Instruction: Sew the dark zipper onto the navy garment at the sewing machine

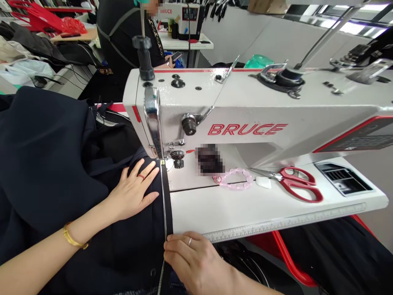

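Dark navy fabric (55, 164) lies over the left of the sewing machine bed. Flat on it, with fingers spread, my left hand (133, 190) presses just left of the needle area. A metal zipper (163, 196) on black tape runs along the fabric's edge, from beneath the machine head down toward me. My right hand (196, 262) pinches the zipper and fabric edge near the front of the table. The sewing machine (245, 119) stands over the zipper's far end. Its needle tip and presser foot are mostly hidden.
Red-handled scissors (299, 184), a pink bead bracelet (236, 179) and a white chalk-like piece (263, 182) lie on the machine table (190, 213). A ruler strip (285, 221) follows its front edge. Behind the machine, a person (123, 37) holds a phone (175, 56).
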Action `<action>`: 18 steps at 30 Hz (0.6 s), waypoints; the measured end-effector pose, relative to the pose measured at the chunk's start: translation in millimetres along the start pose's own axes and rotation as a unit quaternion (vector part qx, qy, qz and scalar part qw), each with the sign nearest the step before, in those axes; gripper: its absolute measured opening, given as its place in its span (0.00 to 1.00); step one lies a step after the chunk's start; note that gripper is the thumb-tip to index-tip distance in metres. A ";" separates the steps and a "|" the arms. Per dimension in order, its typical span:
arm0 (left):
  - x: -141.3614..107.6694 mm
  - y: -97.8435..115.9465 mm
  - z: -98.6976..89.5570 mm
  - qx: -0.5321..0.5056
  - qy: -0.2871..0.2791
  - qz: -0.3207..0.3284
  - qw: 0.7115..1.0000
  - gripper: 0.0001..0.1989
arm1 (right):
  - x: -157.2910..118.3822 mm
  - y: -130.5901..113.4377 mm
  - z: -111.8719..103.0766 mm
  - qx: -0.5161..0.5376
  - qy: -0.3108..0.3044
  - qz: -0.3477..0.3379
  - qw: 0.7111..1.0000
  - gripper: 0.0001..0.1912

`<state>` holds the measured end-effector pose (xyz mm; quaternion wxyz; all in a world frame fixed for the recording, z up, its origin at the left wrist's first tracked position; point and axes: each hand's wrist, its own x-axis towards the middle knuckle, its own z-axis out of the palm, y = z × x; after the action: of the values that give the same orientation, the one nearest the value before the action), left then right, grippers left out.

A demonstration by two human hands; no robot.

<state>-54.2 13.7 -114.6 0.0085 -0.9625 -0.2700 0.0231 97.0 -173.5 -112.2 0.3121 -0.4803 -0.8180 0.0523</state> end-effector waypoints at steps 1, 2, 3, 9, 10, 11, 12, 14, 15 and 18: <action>3.2 -1.7 -0.5 -0.003 -0.005 -0.005 1.000 0.29 | 2.4 3.1 0.4 0.002 0.000 0.001 1.000 0.10; 6.7 -3.8 -1.1 -0.005 -0.009 -0.011 1.000 0.29 | 5.0 6.4 0.8 0.004 -0.001 0.001 1.000 0.10; 10.6 -6.4 -1.8 -0.008 -0.012 -0.018 1.000 0.29 | 7.6 9.9 1.2 0.006 -0.002 0.002 1.000 0.10; 36.6 -25.4 -11.6 -0.016 -0.025 -0.031 0.999 0.26 | 20.3 27.6 2.1 -0.002 -0.008 -0.001 1.000 0.13; 37.8 -25.2 -14.1 -0.015 -0.027 -0.030 0.999 0.25 | 21.3 29.1 2.2 -0.005 -0.010 -0.004 1.000 0.13; 36.6 -22.5 -16.2 -0.009 -0.023 -0.035 0.999 0.24 | 22.0 30.1 2.4 -0.007 -0.012 -0.007 1.000 0.13; 32.9 -17.1 -17.7 0.000 -0.012 -0.042 0.999 0.24 | 22.4 30.7 2.7 -0.008 -0.014 -0.009 1.000 0.13; 18.0 0.8 -17.4 0.023 0.026 -0.052 0.998 0.25 | 22.7 30.8 3.4 -0.011 -0.017 -0.011 1.000 0.13; 8.1 11.6 -15.5 0.032 0.043 -0.044 0.998 0.26 | 22.8 30.7 3.6 -0.013 -0.019 -0.012 1.000 0.13; -19.4 38.0 -5.0 0.041 0.065 0.005 0.997 0.28 | 23.3 30.6 3.5 -0.014 -0.028 -0.014 0.999 0.13</action>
<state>-50.8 -28.9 -110.0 0.0653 -0.9622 -0.2627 -0.0286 110.1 -137.4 -116.1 0.2828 -0.4718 -0.8336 0.0498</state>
